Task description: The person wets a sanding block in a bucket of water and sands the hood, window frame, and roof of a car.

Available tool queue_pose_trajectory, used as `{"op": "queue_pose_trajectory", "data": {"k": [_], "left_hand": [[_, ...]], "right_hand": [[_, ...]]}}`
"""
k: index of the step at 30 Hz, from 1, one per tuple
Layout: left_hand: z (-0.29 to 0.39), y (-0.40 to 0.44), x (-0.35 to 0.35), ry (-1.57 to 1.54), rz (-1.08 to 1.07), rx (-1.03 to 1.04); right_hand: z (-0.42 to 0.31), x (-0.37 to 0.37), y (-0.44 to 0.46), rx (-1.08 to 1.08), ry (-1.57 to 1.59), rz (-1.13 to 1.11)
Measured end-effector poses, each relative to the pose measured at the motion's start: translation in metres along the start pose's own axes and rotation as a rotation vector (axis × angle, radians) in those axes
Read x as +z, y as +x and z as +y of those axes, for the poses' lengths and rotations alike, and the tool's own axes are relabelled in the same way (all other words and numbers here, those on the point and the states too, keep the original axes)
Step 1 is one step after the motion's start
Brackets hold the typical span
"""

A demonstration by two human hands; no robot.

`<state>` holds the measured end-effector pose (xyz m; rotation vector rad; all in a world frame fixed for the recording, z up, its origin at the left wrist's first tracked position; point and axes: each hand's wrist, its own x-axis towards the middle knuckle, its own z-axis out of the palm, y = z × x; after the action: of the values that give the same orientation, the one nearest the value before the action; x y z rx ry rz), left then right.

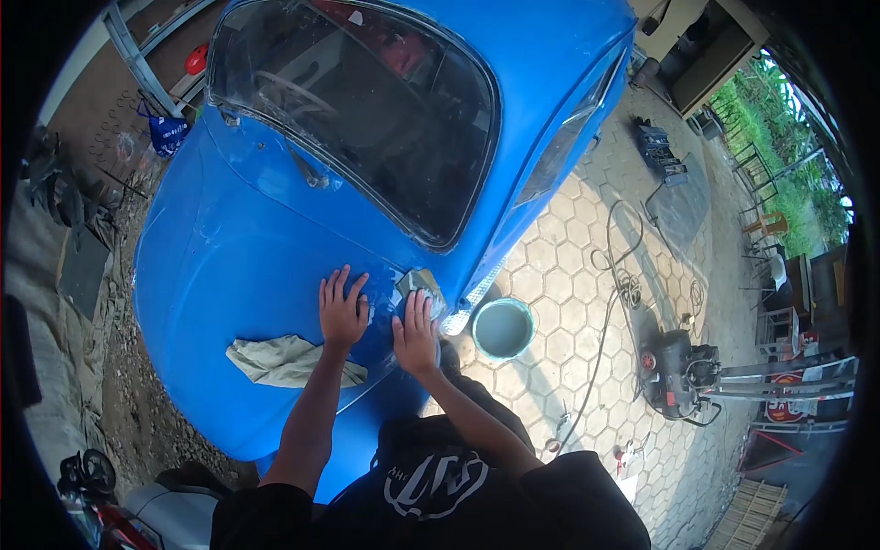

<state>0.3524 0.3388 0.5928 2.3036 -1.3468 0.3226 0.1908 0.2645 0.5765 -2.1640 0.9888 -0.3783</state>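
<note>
My left hand [343, 310] lies with fingers spread on the blue car body [229, 266], close to a whitish wet patch. To its right, my right hand [417, 337] presses a flat olive-grey piece of sandpaper [418, 280] against the curved panel below the windshield corner. The fingers cover part of the sandpaper. Milky wet residue shows around these fingertips. A crumpled beige cloth [275, 360] is draped over the panel, just below my left hand and partly behind my left forearm.
A teal bucket of greyish water [503, 329] stands on the hexagonal pavers beside the car. Farther right are a black air compressor [674, 371], a hose [600, 367] looping across the ground and an open black toolbox [658, 147]. The windshield [357, 110] rises above my hands.
</note>
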Motion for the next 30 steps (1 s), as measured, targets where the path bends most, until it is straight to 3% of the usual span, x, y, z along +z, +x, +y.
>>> {"op": "queue_pose_trajectory", "data": {"k": [2,6,12,19,23,27,30], "left_hand": [[-0.002,0.002,0.003,0.017,0.018,0.005],[-0.002,0.002,0.003,0.017,0.013,0.012],[-0.005,-0.002,0.006,0.009,0.039,0.024],[-0.004,0.003,0.008,0.020,0.064,0.049],[-0.003,0.001,0.005,0.012,0.061,0.040],[-0.005,0.003,0.007,0.028,0.038,0.045],[-0.004,-0.001,0.006,0.034,0.021,0.043]], "right_hand": [[-0.001,0.012,-0.032,0.089,0.118,-0.110],[-0.010,0.049,-0.034,0.269,0.543,0.077],[-0.013,0.048,0.019,0.772,0.865,0.371],[-0.002,0.036,-0.001,0.694,0.685,0.059],[0.008,0.014,0.037,0.878,0.773,0.139],[0.011,0.011,0.011,0.700,0.694,-0.030],[0.053,0.034,0.034,0.735,0.812,0.057]]}}
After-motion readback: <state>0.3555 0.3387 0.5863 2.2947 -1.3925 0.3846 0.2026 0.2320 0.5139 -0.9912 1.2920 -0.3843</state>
